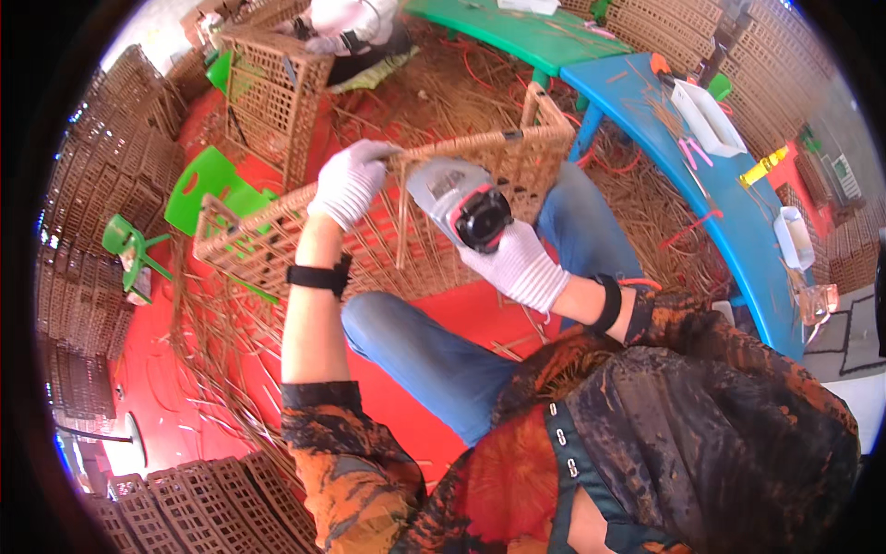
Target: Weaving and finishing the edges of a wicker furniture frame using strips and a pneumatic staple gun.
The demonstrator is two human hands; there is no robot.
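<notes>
A brown woven wicker basket (528,180) stands tilted in front of my knees, its long rim running across the view. My left hand (351,182), in a white knit glove, is closed over the upper rim, left of the middle. In my gloved right hand (521,268) is a grey power tool (452,189) with a round black end and a red ring; its exact kind does not show. The tool's grey head overlaps the basket wall just below the rim. Beside it, a loose-looking wicker strip (402,217) hangs down from the rim.
A blue table (637,92) with white trays (709,118) and a yellow tube (764,167) curves along the right. Green chairs (208,189) stand at left. Another person (355,23) handles a wicker basket at the back. Stacked baskets line the sides; cane scraps litter the red floor.
</notes>
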